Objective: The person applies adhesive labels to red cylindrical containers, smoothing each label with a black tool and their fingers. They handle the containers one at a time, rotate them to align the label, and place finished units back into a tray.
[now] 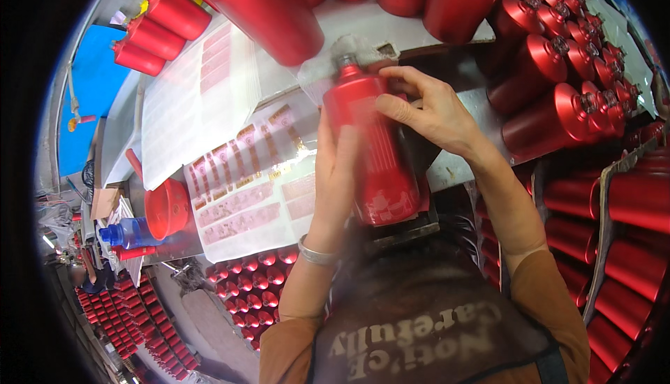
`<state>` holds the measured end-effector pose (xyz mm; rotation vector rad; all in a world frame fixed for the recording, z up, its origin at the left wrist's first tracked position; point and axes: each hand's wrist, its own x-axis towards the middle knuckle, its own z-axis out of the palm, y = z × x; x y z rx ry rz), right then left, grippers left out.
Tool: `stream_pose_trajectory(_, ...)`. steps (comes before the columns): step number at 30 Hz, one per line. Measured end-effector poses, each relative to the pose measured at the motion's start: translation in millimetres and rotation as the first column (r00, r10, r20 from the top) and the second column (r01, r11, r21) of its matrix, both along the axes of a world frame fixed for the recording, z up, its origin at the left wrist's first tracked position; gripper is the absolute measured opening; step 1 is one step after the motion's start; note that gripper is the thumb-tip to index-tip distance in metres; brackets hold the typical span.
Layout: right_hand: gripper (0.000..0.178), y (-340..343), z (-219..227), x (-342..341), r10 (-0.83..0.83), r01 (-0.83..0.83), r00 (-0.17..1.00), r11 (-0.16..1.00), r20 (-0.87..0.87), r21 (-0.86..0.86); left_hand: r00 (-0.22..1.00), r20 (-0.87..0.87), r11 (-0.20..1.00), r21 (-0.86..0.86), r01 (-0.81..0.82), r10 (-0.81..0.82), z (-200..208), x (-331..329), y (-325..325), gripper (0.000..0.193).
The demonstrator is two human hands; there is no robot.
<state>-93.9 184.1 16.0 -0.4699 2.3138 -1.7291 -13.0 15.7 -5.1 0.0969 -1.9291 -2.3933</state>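
A glossy red bottle (384,167) with a narrow neck stands tilted in front of my chest. My left hand (336,157) wraps its left side, blurred a little by motion. On the bottle's upper right side lies my right hand (436,108), thumb on the front and fingers curled by the shoulder. Faint pale printed lines show on the bottle's front. To the left is a sheet of decals (237,220), with strips of reddish and gold pieces along it. Whether a decal is under my fingers cannot be made out.
Large red bottles (272,17) stand along the far edge. Several more red bottles (541,129) crowd the right side. Stacked pale sheets (188,115) lie at the left, near a red bowl (166,211) and a blue plastic bottle (132,233). Rows of red bottles (255,290) sit lower down.
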Motion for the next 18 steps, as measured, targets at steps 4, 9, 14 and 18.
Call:
stream_pose_trajectory(4, 0.073, 8, -6, 13, 0.005, -0.004, 0.992, 1.0, 0.126, -0.014, 0.999, 0.035, 0.999, 0.034, 0.008, -0.009, 1, 12, -1, 0.063)
stream_pose_trajectory(9, 0.075, 11, -10, 31, 0.016, -0.017, 0.995, 1.0, 0.102, 0.01, 0.997, 0.051, 0.991, 0.122, 0.045, -0.052, 4, 15, -3, 0.07)
stream_pose_trajectory(14, 0.079, 8, -8, 36, 0.033, -0.032, 0.999, 0.999, -0.014, 0.032, 0.998, 0.052, 0.996, 0.074, 0.04, -0.044, 6, 13, -2, 0.072)
stream_pose_trajectory(18, 0.08, 8, -8, 36, 0.032, -0.031, 0.999, 0.999, -0.027, 0.038, 0.998, 0.044, 0.996, 0.079, 0.044, -0.048, 6, 13, -3, 0.072)
